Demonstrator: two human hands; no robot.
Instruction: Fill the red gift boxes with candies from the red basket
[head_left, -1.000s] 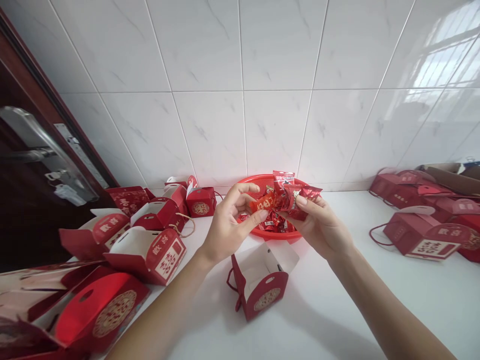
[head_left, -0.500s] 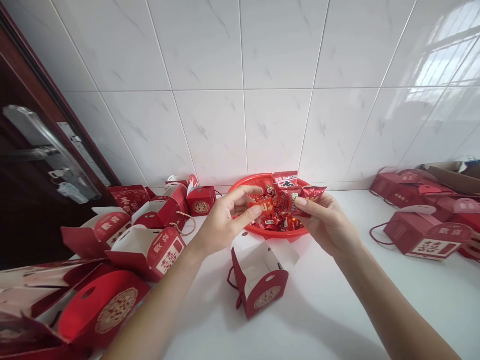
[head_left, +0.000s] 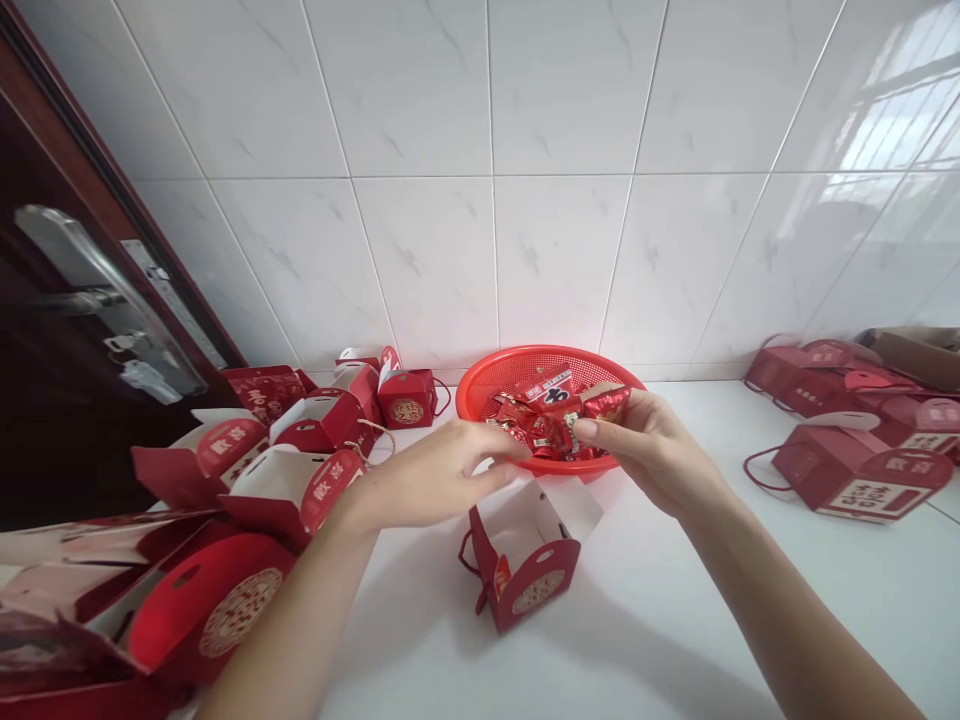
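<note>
My right hand (head_left: 654, 448) is closed on a bunch of several red candy packets (head_left: 559, 412), held just over the front rim of a red plastic basket (head_left: 487, 375) with more candies in it. My left hand (head_left: 431, 482) is palm down with its fingers stretched out and nothing in them, just above the left flap of a small open red gift box (head_left: 529, 580). That box stands on the white counter in front of the basket. A red candy (head_left: 501, 573) shows inside the box at its left wall.
Several open red gift boxes (head_left: 300, 480) lie at the left, and a larger red box (head_left: 202, 610) at the near left. Closed boxes with cord handles (head_left: 855, 470) sit at the right. A dark door with a metal handle (head_left: 82, 290) stands left. The tiled wall is behind.
My left hand has come down from the candy bunch to the open box and no longer holds the orange-red candy. My right hand has sunk slightly with its packets.
</note>
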